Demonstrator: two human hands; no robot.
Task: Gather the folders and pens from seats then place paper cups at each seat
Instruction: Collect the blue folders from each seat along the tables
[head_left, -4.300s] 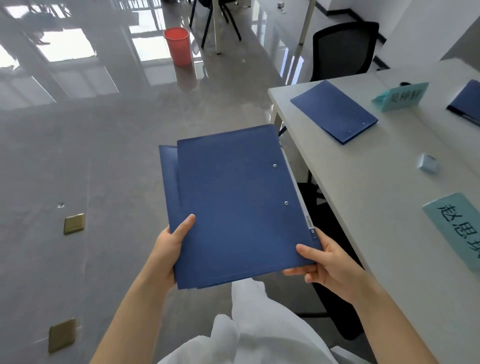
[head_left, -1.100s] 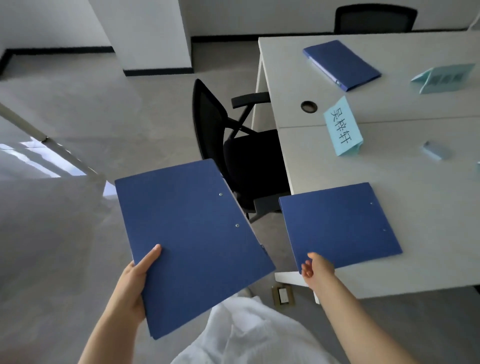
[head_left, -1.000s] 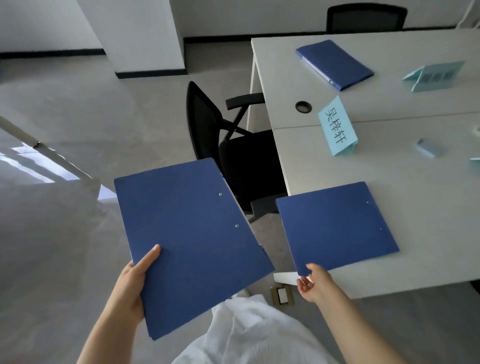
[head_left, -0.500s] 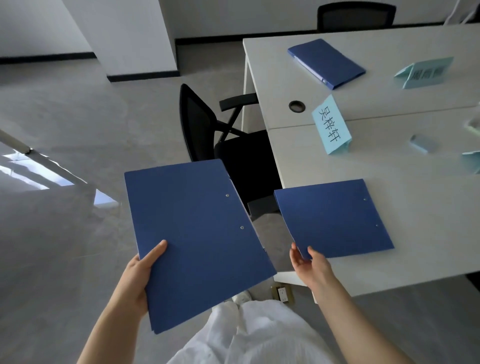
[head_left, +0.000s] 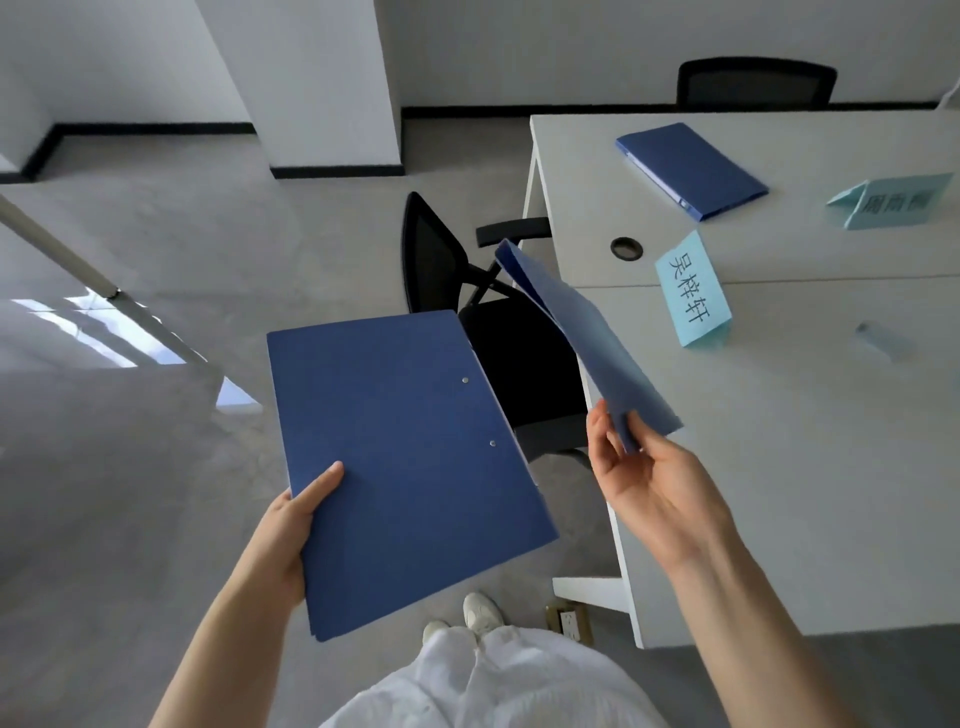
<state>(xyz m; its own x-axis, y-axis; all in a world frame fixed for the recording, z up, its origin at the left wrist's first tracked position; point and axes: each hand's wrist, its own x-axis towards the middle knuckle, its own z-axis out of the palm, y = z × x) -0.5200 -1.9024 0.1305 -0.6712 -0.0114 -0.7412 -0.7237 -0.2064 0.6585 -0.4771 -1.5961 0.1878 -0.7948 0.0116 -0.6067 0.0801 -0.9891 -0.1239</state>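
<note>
beside the table's (head_left: 779, 467) near-left corner, the right hand (head_left: 649, 483) pinches a lifted, tilted folder (head_left: 582, 338). the left hand (head_left: 291, 530) grips the folder stack (head_left: 405, 467).

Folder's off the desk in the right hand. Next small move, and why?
Probably swing the lifted folder leftward onto the stack that the left hand holds flat. The right hand pinches it tilted above the chair, clear of the desk, and another folder still waits.
</note>
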